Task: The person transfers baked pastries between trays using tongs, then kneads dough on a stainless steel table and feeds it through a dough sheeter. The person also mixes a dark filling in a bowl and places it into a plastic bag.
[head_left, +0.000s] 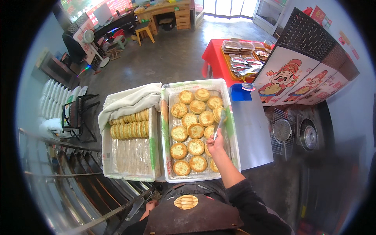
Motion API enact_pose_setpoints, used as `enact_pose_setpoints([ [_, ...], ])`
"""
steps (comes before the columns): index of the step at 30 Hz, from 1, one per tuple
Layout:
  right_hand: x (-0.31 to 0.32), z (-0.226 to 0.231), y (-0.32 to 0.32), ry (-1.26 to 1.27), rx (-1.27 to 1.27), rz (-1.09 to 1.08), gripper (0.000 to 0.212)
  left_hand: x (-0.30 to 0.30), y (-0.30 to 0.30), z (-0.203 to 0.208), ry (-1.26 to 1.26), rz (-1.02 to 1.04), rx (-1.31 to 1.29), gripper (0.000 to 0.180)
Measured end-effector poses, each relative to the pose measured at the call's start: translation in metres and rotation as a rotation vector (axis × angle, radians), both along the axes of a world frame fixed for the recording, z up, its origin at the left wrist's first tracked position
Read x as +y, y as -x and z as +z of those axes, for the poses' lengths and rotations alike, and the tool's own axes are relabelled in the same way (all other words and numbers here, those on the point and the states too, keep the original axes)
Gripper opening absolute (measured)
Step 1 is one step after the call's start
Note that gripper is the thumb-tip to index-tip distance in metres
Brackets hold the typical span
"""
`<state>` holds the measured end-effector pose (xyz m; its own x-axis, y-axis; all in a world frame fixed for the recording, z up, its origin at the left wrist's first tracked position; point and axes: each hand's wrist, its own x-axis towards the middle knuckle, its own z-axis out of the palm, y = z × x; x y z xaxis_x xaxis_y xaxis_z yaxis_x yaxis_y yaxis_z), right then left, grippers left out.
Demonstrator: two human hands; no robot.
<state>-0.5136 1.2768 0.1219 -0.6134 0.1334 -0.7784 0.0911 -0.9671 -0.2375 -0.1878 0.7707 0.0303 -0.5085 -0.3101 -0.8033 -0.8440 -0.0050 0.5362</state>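
Observation:
My right hand (215,145) is closed around metal tongs (220,124) over the right side of a white foam box (236,149). The tongs' far end meets a round golden flatbread (218,113) near the box's right wall; whether they pinch it is unclear. Several more browned flatbreads (195,131) lie flat on the box's lining. Low at the left, my left hand (151,205) hangs beside my dark apron (194,217), small and partly hidden, so its fingers cannot be read. To the left, a second foam box (105,156) holds flatbreads (130,129) stood on edge in rows.
A pale cloth (131,100) covers the left box's far end. Metal racks (78,196) stand at lower left. On the right are a blue container (241,93), a red-covered table (213,58) with packaged food, and a printed folding panel (288,78). Wire racks (282,133) stand below.

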Motion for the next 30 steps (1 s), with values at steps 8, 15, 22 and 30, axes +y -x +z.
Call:
enact_pose_setpoints([
  [8, -0.007, -0.025, -0.032, -0.189, 0.102, 0.082, 0.037, 0.021, -0.008, 0.033, 0.181, 0.104, 0.151, 0.018],
  [15, -0.044, 0.027, -0.063, -0.568, 0.377, 0.345, 0.020, 0.043, 0.064, 0.131, 0.460, 0.125, 0.782, 0.009],
  [22, -0.200, 0.068, -0.067, -0.509, 0.433, 0.769, 0.044, 0.037, 0.250, 0.188, -0.142, 0.149, 0.993, 0.059],
  [30, -0.343, 0.051, -0.059, -1.186, 0.559, 1.107, 0.054, -0.001, 0.316, 0.129, -0.629, 0.739, 0.902, 0.051],
])
